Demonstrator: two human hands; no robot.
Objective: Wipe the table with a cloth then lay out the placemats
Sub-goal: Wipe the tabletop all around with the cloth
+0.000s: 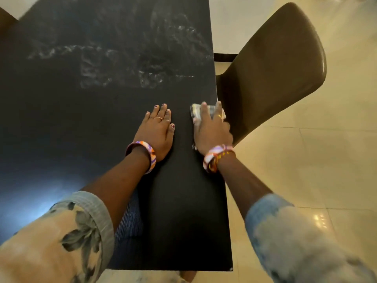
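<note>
Leftmost, the left hand [158, 129] lies palm-down on the dark table [81, 119], its fingers straight and together, holding nothing. At its 3 o'clock, by the table's right edge, the right hand [212, 129] presses straight fingers on a pale folded cloth [195, 111], which shows past the fingertips at 12 o'clock. Smeared streaks [114, 64] mark the tabletop toward 11 o'clock. Rightmost stands a brown chair [281, 64].

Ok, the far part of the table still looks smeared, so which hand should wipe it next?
Right. The right hand already presses the cloth flat at the table edge, so it could likely sweep forward. The left hand lies flat and bare.
</note>
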